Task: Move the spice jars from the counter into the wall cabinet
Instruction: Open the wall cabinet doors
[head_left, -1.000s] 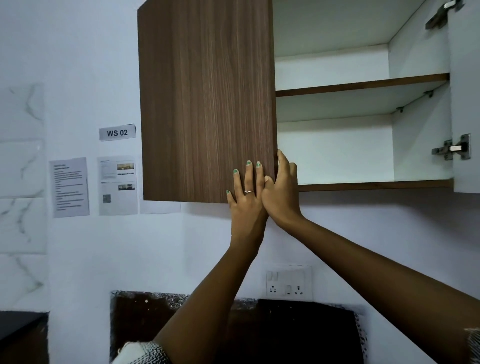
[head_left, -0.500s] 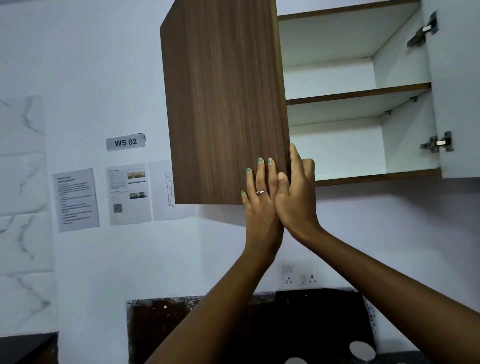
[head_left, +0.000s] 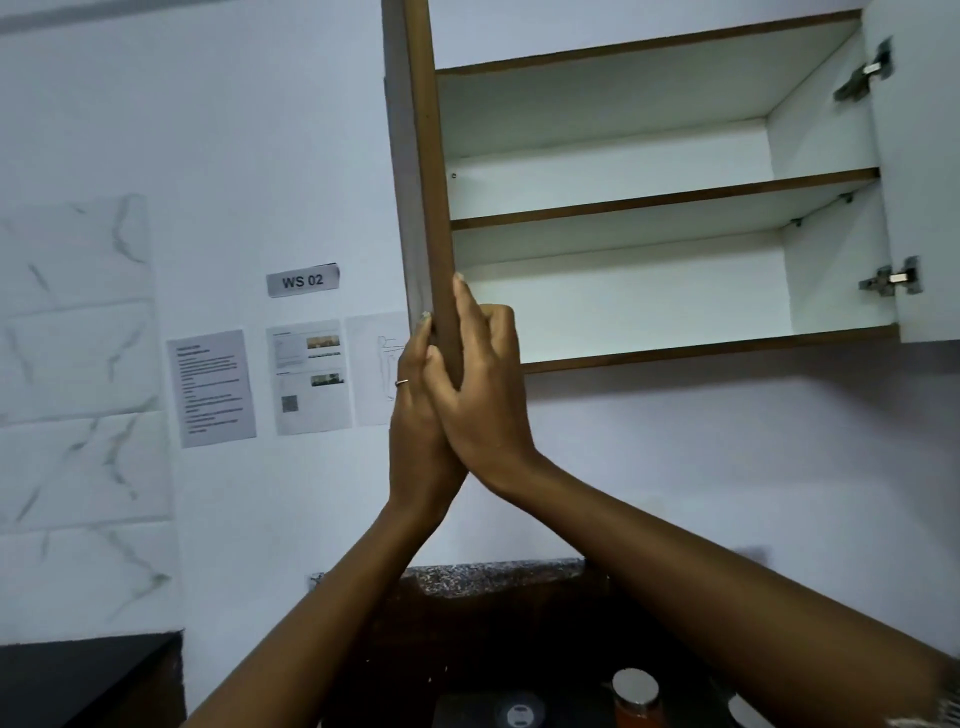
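The wall cabinet hangs open with two bare white shelves. Its left door stands edge-on to me. My left hand grips the door's lower edge from the outer side, with its fingertips on the grey face. My right hand presses on the same edge from the cabinet side, fingers curled around it. The two hands touch each other. At the bottom of the view, a spice jar with a silver lid and orange contents stands on the dark counter, far below both hands.
The right cabinet door is swung fully open, its hinges showing. Paper sheets and a "WS 02" label are stuck on the white wall at the left. A black round object lies beside the jar.
The left door has swung from facing me to edge-on, with both hands staying on its lower edge. The view has dropped, and the jar on the counter has come into sight.
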